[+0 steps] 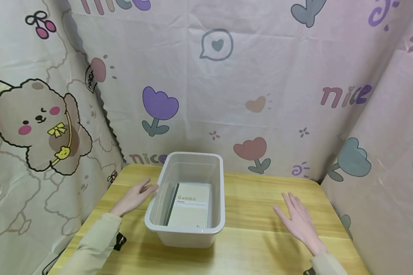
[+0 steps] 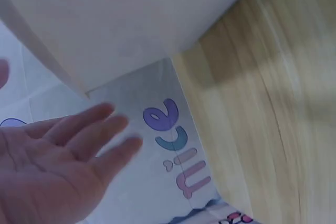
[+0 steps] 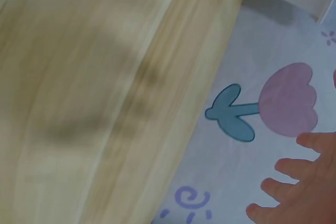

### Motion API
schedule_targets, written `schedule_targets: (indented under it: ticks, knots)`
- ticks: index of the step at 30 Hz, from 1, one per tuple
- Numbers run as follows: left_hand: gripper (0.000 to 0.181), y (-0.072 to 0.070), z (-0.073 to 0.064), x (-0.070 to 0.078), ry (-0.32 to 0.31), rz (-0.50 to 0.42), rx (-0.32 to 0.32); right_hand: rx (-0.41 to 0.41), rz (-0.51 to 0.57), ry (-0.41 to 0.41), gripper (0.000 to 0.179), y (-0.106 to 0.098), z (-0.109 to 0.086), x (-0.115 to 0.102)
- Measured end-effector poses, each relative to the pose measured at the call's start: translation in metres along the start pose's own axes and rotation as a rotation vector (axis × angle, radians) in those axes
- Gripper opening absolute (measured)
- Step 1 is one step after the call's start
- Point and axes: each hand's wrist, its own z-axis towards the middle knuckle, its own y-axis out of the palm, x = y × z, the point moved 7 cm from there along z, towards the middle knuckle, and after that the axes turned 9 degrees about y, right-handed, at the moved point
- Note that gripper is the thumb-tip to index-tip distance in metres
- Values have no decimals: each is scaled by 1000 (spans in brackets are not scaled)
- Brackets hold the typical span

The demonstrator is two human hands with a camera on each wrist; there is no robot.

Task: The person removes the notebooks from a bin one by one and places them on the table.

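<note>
Two hands in my feed, and neither is gripping anything! My left hand [image 1: 135, 196] hangs with its fingers loosely bent, right beside one pale plastic bin [image 1: 186, 230]; whether a fingertip brushes it, I can't tell. My right hand [image 1: 297, 221] is spread out over the table [image 1: 251, 236], fingers straight, thumb apart, well clear of the bin. There's a pale sleeve [image 1: 93, 244] behind each hand, two in all.

Down in the bin, to the right of the left hand and lower than its fingers, lies one notebook [image 1: 189, 208], face up. So that's one bin, one notebook, one table on my count.

Now the lettering: the notebook reads "Gambit" near its top, with small print under it too fine for me, and a tiny mark at the near edge beginning with "A". Past both hands, the patterned cloth [image 1: 278, 68] carries "nice" three times: one cut off high up, one beyond the right hand, one just past the left hand, partly behind the bin. My left wrist view gives me that last one whole, off the fingertips. One speech bubble [image 1: 217, 45] sits farther off, between the hands; one bear [image 1: 43, 133] is on the left hand's outer side.
</note>
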Motion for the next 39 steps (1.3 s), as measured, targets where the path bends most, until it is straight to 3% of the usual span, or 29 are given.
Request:
schedule_targets:
  ticks: [4,9,13,25,33,39]
  knots:
    - [80,6,3,2,-3,-138,-36,-8,20,-18,77,2,4,-9]
    - [60,12,7,2,21,-297,-52,-19,24,-19,76,3,8,-17]
    - [49,13,6,4,48,-322,-72,-34,31,-24,75,2,10,-21]
    - [51,15,4,6,53,-410,-110,-38,39,-77,76,2,13,-42]
    - [53,20,-7,10,60,-431,-116,-30,-13,-145,77,0,17,-81]
    - [53,28,-12,15,75,-452,-119,-78,-42,-168,84,-2,25,-116]
